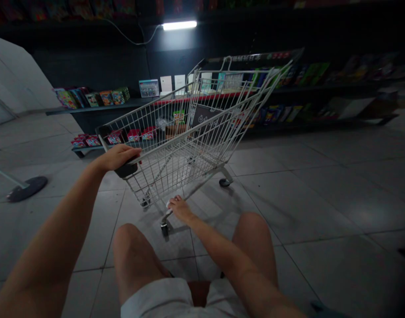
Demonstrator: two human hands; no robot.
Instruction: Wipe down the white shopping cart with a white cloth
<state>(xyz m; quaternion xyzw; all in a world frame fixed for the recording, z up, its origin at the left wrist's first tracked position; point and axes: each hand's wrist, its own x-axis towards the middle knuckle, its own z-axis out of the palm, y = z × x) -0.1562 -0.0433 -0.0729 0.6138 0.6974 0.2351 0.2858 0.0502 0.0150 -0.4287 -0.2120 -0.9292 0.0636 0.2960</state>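
Note:
A wire shopping cart [185, 145] stands before me, its front end toward me and its handle at the far right. My left hand [119, 157] grips the front top corner of the basket, fingers over the rim beside a black corner bumper [127, 170]. Lower down, my right hand [180, 208] is closed on a small white cloth [169, 204] and presses it against the cart's lower frame. Just below that hand is a front caster wheel [164, 228]. The cloth is mostly hidden under my fingers.
Behind the cart runs a dark shelf [99, 106] with boxed goods on two levels. A lit tube lamp [179, 25] hangs above it. At the left, a post with a round black base [28, 189] stands on the tiled floor [308, 198]. My bent knees flank the right arm.

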